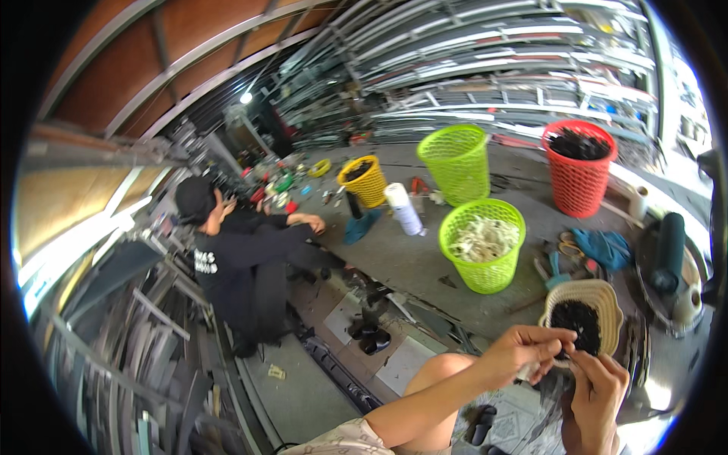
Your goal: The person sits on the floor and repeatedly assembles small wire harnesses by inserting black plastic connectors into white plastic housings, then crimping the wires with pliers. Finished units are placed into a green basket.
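Observation:
My left hand (523, 353) and my right hand (599, 383) meet fingertip to fingertip at the near side of a cream basket (612, 312). Both are closed in a pinch. Whatever lies between the fingers is too small to make out. Something whitish shows below the left fingers, its kind unclear. Small black pieces (578, 318) fill the bottom of the basket, just beyond my fingertips.
Past the basket stand a green basket (485, 271) with pale scraps, another green basket (455, 163), a red one (580, 182) and a yellow one (364, 186). A white roll (403, 210) stands between. Left, a person in black (243, 258) sits. Metal profiles (500, 68) fill racks behind.

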A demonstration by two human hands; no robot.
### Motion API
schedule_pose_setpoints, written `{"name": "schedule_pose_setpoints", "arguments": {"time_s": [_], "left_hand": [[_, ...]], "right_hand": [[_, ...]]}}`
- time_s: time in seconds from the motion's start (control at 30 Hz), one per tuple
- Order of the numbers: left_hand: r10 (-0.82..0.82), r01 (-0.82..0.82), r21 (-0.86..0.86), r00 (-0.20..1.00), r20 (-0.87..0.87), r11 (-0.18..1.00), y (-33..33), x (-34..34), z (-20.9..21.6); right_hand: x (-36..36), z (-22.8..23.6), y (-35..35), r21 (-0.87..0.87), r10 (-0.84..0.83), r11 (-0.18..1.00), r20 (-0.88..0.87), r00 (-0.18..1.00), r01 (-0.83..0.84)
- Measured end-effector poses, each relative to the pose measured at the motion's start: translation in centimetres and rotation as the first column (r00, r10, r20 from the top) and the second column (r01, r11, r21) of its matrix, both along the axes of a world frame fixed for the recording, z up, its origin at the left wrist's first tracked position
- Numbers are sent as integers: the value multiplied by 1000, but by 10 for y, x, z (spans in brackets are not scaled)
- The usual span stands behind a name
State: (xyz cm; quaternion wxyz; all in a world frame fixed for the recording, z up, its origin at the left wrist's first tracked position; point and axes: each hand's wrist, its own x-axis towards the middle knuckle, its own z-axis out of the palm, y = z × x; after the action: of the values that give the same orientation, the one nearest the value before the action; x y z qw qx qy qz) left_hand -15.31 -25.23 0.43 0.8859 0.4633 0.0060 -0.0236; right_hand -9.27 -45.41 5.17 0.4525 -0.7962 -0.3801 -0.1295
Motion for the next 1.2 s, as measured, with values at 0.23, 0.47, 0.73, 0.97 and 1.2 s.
{"name": "schedule_pose_setpoints", "arguments": {"time_s": [0.23, 0.47, 0.73, 0.97, 1.2], "left_hand": [[-84, 34, -398, 990, -109, 917, -24, -35, -24], [-181, 254, -442, 963, 201, 861, -29, -36, -29], [-154, 222, -464, 971, 181, 858, -32, -39, -30], [-140, 236, -476, 963, 229, 847, -35, -33, -39], [-102, 203, -396, 960, 261, 895, -41, -31, -44]], "right_hand": [[-14, 11, -3, -93, 141, 988, 179, 974, -126], [-28, 26, 9, -44, 73, 997, 360, 930, -61], [-38, 31, 21, -50, 64, 998, 400, 914, -48], [-39, 31, 27, -23, 4, 1000, 454, 891, 7], [-43, 34, 30, -11, 35, 999, 447, 894, -33]]}}
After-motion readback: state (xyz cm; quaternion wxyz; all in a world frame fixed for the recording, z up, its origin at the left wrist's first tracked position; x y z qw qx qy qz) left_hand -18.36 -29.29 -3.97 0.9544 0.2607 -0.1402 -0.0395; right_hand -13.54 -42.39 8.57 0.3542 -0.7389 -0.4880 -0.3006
